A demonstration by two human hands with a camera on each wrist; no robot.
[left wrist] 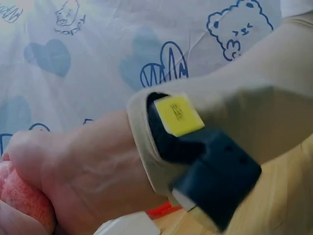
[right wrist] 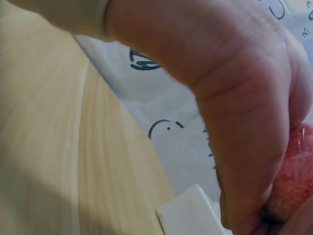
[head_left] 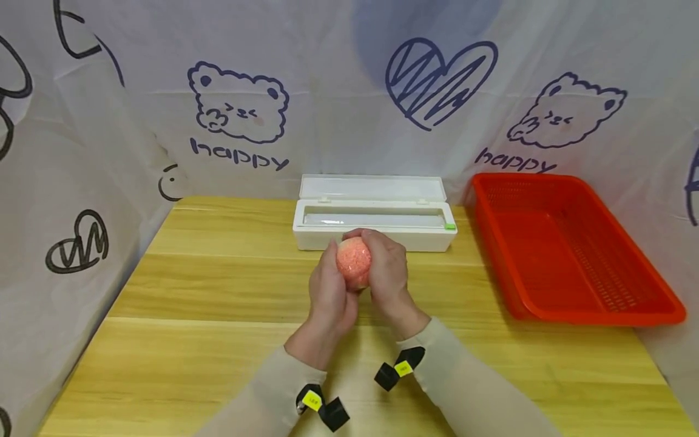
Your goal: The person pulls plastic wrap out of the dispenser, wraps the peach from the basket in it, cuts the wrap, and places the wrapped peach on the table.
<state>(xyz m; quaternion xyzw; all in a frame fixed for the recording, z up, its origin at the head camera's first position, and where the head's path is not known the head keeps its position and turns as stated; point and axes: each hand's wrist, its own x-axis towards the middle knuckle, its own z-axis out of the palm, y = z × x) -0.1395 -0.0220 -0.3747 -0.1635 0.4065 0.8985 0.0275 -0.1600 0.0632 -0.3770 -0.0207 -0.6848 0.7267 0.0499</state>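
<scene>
A round red-and-yellow apple [head_left: 354, 258], with shiny clear film on its surface, is held between both hands above the middle of the table. My left hand [head_left: 330, 297] cups it from the left, the thumb along its side. From the right and far side, my right hand [head_left: 389, 267] curls round it. The palms hide much of its underside. In the right wrist view the apple [right wrist: 293, 176] shows mottled skin under glossy film. Just behind the hands stands a white cling film dispenser [head_left: 377, 240], lid raised, a roll [head_left: 374, 220] inside and a green slider [head_left: 450, 226] at its right end.
A red plastic basket [head_left: 524, 303] with perforated walls stands on the right of the wooden table [head_left: 218, 291]. Printed white cloth [head_left: 338, 109] hangs behind and at both sides. Black wrist cameras [head_left: 334, 414] sit on both sleeves.
</scene>
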